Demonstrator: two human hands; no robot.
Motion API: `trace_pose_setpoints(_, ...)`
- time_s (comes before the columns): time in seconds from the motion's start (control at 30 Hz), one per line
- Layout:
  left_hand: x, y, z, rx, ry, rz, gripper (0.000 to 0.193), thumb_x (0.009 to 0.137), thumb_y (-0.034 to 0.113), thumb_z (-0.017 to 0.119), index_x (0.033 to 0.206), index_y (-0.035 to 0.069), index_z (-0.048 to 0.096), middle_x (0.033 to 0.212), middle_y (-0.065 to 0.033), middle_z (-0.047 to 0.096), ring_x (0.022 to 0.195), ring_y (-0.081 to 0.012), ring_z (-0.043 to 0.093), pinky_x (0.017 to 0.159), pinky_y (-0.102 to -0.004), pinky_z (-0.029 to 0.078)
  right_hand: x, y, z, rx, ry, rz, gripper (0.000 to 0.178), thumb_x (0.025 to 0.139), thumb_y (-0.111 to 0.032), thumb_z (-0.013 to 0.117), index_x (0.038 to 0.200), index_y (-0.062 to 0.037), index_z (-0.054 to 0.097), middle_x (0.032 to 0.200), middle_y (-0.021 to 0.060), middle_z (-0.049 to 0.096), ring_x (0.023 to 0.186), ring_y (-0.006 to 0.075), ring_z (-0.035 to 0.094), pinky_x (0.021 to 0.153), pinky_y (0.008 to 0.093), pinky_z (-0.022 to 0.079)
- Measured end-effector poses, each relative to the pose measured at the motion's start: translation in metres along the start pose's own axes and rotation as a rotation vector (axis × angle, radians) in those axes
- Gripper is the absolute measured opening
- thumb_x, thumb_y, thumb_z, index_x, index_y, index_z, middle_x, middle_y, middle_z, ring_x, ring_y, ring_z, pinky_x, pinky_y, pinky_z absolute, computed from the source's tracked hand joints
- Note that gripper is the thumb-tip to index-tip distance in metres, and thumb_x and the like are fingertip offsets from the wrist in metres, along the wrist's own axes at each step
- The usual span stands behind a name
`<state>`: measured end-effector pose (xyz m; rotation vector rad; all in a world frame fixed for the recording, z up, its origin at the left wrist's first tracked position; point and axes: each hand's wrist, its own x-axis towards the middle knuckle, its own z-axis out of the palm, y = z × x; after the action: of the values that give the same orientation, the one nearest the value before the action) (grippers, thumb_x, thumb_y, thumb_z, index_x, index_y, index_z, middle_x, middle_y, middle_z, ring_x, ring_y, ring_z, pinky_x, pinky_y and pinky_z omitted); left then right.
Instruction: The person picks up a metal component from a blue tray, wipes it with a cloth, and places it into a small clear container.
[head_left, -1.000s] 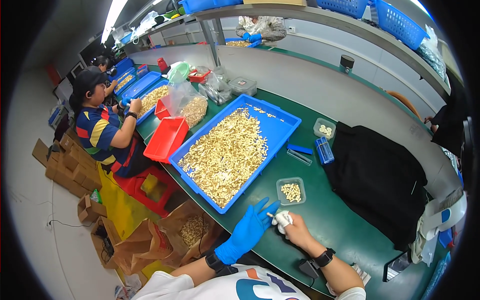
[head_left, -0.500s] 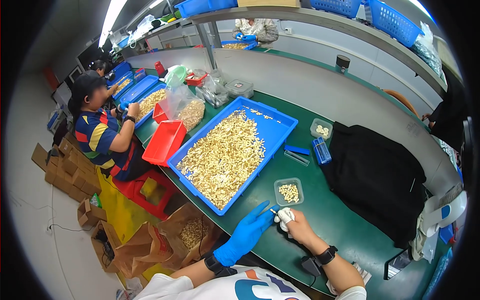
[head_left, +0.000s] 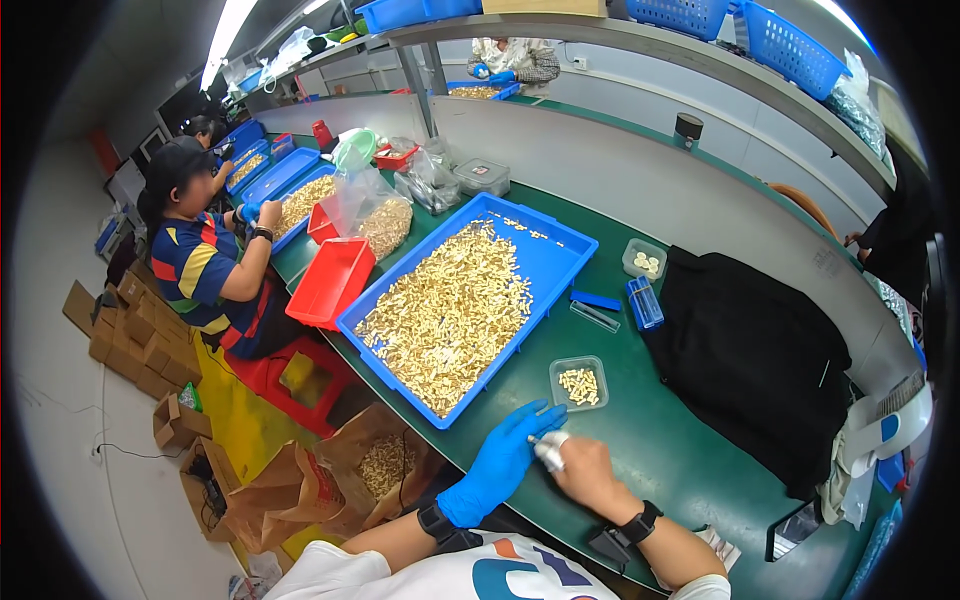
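Observation:
My left hand [head_left: 503,458], in a blue glove, has its fingers stretched out together toward my right hand. My right hand [head_left: 588,474] is bare except for white coverings on its fingertips, and is closed in a pinch beside the gloved palm. At the pinch shows a small brass-coloured piece [head_left: 534,438], partly hidden. Just beyond the hands stands a clear square container [head_left: 599,391] with several such pieces inside. To its left, a large blue tray [head_left: 566,262] holds a wide heap of brass-coloured pieces.
A red bin [head_left: 328,290] stands left of the tray, near a bag of pieces [head_left: 385,228]. A blue box [head_left: 645,303], a tub of round white things [head_left: 643,259] and a black garment [head_left: 750,360] lie right. A shelf [head_left: 640,60] spans above. A co-worker [head_left: 205,250] sits left.
My right hand has shifted slightly left and down, nearer the gloved palm. My left hand has turned a little and its fingers lie closer together.

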<state>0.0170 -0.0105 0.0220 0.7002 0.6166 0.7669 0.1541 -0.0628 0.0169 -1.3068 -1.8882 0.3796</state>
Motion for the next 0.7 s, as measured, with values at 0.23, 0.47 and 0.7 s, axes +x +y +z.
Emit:
trace_pose_setpoints(0.23,0.003,-0.007,-0.003,-0.213,-0.073,0.016,0.05,0.095,0.03,0.036,0.135,0.002,0.024,0.138,-0.0196,0.03,0.127,-0.028,0.031,0.106,-0.0407,0.025,0.006,0.01,-0.012,-0.108,0.082,0.116,0.014,0.077,-0.014,0.063,0.083,-0.0033,0.057,0.067,0.016,0.059,0.061,0.0336,0.059,0.054,0.0415,0.046)
trace_pose_setpoints(0.47,0.005,-0.007,0.003,-0.216,-0.102,-0.012,0.051,0.096,0.03,0.035,0.137,0.004,0.02,0.139,-0.0194,0.027,0.127,-0.0289,0.031,0.107,-0.0421,0.023,0.004,0.022,-0.014,-0.226,0.129,0.205,0.015,0.075,-0.015,0.064,0.081,-0.0037,0.057,0.066,0.0169,0.059,0.06,0.0337,0.059,0.053,0.043,0.046)
trace_pose_setpoints(0.7,0.007,-0.005,0.008,-0.215,-0.119,-0.017,0.052,0.095,0.032,0.035,0.137,0.005,0.019,0.139,-0.0205,0.026,0.127,-0.0293,0.03,0.108,-0.0424,0.022,0.008,0.029,-0.025,-0.319,0.125,0.34,0.018,0.074,-0.018,0.064,0.078,-0.002,0.057,0.064,0.0179,0.059,0.058,0.0349,0.059,0.053,0.044,0.046)
